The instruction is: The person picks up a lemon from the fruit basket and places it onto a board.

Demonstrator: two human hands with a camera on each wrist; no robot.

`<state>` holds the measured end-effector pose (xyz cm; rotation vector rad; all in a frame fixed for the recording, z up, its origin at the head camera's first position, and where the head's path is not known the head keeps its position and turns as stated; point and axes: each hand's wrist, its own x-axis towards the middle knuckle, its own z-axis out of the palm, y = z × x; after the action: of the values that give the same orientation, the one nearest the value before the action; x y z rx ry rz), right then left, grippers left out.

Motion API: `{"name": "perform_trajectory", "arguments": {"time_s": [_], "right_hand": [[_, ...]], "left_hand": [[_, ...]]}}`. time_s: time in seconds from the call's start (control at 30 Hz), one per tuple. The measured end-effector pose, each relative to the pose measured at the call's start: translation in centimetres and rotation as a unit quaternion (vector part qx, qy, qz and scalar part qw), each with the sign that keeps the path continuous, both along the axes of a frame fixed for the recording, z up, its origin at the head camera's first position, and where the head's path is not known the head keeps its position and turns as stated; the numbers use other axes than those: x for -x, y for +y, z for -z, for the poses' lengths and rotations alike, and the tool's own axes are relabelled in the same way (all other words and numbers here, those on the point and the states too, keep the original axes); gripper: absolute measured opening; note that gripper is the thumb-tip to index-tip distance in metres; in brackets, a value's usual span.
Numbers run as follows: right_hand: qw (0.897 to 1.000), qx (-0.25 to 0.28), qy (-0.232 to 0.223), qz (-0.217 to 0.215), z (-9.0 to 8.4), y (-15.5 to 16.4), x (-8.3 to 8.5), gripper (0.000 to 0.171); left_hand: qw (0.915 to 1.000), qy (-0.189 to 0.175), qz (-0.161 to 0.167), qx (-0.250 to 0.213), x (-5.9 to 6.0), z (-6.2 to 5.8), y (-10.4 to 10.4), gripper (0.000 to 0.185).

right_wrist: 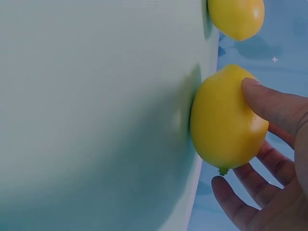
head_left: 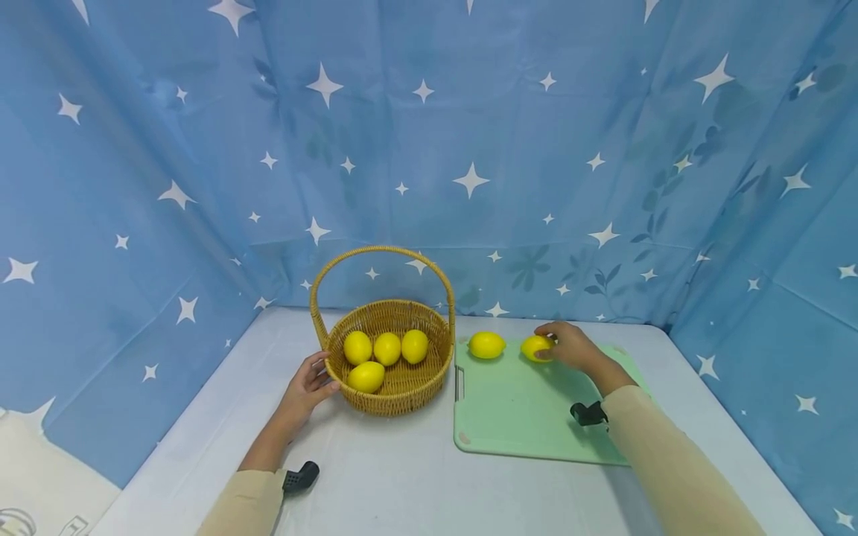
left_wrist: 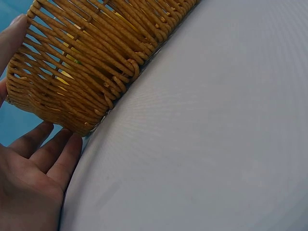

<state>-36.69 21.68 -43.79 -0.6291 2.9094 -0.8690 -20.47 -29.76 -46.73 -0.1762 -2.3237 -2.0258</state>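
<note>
Two lemons [head_left: 487, 345] on the green board [head_left: 516, 417], right fingers [right_wrist: 233, 199] around one.

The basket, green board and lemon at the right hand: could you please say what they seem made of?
Basket: woven strands with slight sheen, probably wicker or a plastic imitation. Green board: probably plastic, being smooth, matte and evenly coloured. Lemon: smooth, glossy skin with a highlight; perhaps plastic, possibly real.

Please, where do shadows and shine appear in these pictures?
Right wrist view: soft shadow on the board, small shine on the nearer lemon; head view: shadow beneath the right arm; left wrist view: no strong glare on the table.
</note>
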Motion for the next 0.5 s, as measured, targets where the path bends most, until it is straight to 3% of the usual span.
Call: {"name": "perform_trajectory", "arguments": {"time_s": [0.5], "right_hand": [[0.999, -0.045, 0.01, -0.02, -2.0, 0.1, -0.7, 0.049]], "left_hand": [[0.9999, 0.004, 0.006, -0.008, -0.1, -0.1, -0.1, 0.07]]}}
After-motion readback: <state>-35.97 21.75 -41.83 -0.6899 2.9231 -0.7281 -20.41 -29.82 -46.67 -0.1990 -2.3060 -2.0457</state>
